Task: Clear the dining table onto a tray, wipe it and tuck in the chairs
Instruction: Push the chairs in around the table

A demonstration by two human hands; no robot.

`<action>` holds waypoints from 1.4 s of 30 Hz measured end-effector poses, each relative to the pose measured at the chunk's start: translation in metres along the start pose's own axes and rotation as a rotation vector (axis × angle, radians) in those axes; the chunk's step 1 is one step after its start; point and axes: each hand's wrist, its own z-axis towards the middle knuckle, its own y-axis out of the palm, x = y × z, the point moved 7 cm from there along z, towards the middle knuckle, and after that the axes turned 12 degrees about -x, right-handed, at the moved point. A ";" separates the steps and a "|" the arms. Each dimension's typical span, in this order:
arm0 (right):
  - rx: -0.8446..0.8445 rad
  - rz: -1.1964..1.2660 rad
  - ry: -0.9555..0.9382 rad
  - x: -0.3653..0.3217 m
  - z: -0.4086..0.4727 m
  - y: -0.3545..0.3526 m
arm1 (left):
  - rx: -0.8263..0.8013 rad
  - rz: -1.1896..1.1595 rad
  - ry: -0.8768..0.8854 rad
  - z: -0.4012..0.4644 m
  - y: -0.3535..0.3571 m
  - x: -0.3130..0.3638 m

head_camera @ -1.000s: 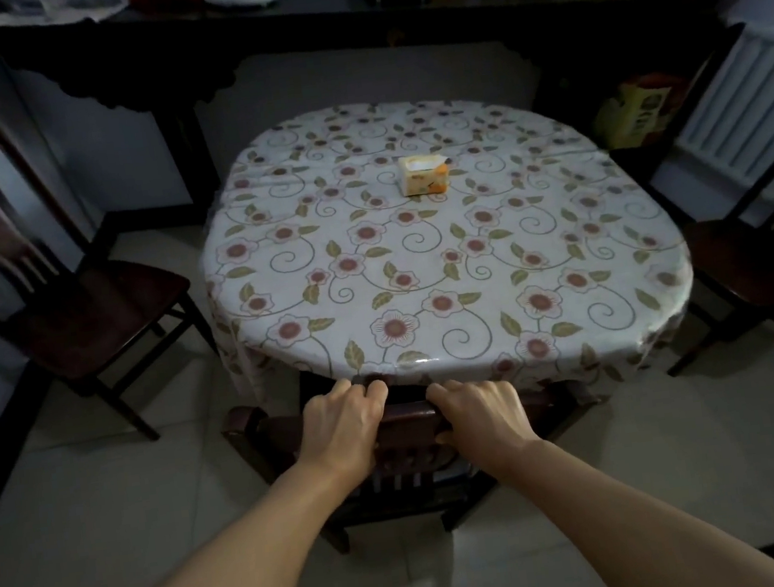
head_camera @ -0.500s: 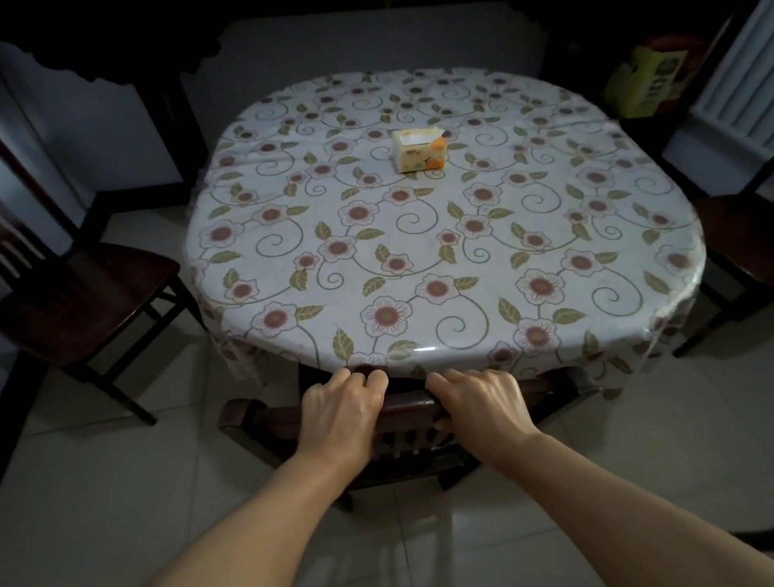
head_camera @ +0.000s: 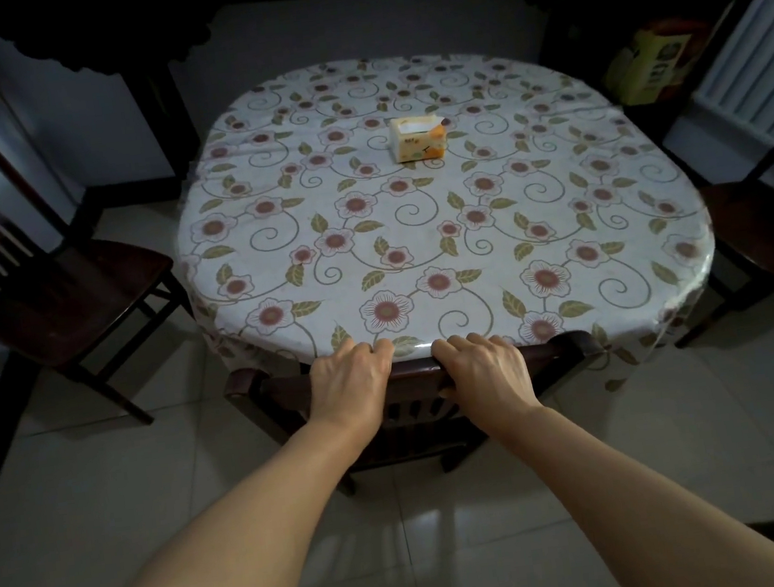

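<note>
Left hand [head_camera: 350, 385] and right hand [head_camera: 482, 371] were both closed over the top rail of the near chair [head_camera: 414, 373], fingers curled over its far edge, thumbs hidden. Compared with half a second before, the grip had not changed, but the rail sat closer to the surface [head_camera: 439, 218], its top now level with the hanging edge of the floral tablecloth [head_camera: 267, 210], and the fingertips touched that edge. The chair's seat was out of sight beneath the cloth. Both forearms were extended forward, nearly straight, converging slightly toward the rail.

The surface carried only a small orange-and-white tissue pack [head_camera: 418, 138], past the centre toward the far side, unmoved. A second dark wooden chair [head_camera: 48, 286] stood to the left, pulled out and apart from the surface; a third chair [head_camera: 766, 222] on the right stood near its edge. Pale floor tiles [head_camera: 108, 498] lay below. A dark sideboard [head_camera: 125, 42] ran along the back wall, a white radiator [head_camera: 754, 82] at right.
</note>
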 end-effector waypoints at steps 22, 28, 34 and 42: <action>-0.201 0.013 0.047 -0.047 -0.026 -0.030 | -0.136 -0.050 0.047 -0.060 -0.039 -0.040; -0.131 0.037 0.030 -0.118 -0.025 -0.075 | -0.057 -0.063 0.024 -0.099 -0.064 -0.099; -0.100 0.046 -0.013 -0.221 -0.011 -0.117 | -0.006 -0.100 -0.023 -0.141 -0.090 -0.194; -0.111 0.015 -0.108 -0.352 0.029 -0.147 | 0.022 -0.125 -0.175 -0.181 -0.108 -0.330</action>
